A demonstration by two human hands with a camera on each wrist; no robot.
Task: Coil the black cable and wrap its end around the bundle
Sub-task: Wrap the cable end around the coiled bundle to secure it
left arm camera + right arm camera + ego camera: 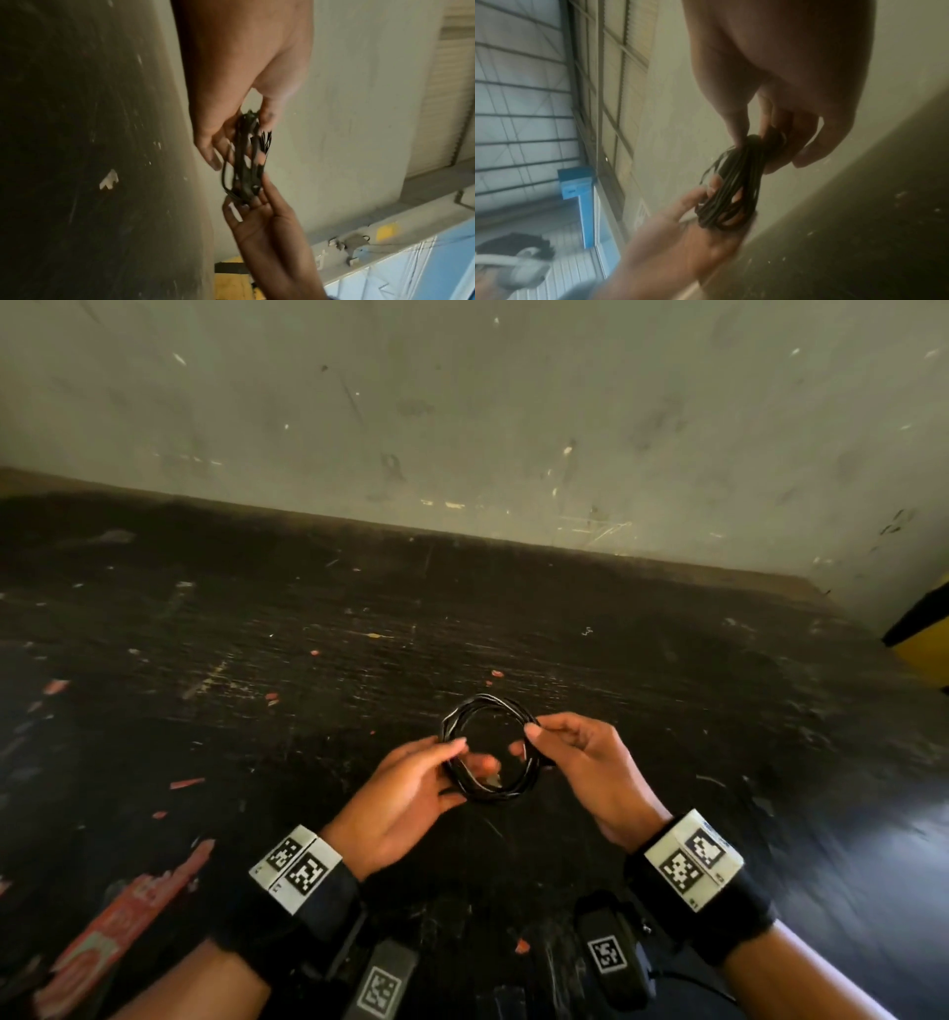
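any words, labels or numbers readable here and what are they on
No text can be read with confidence.
White wristband tags: black-and-white square code patterns, with tiny print too small to read.
Black devices with square code tags: patterns only.
Red paper scrap on the dark table: print blurred, unreadable.

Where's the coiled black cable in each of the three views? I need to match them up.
Head view: coiled black cable just below centre, a ring held between left hand and right hand.
Left wrist view: centre, seen edge-on, below the left hand's fingers.
Right wrist view: right of centre, a bundle.
Shared landmark: the scratched pale wall.
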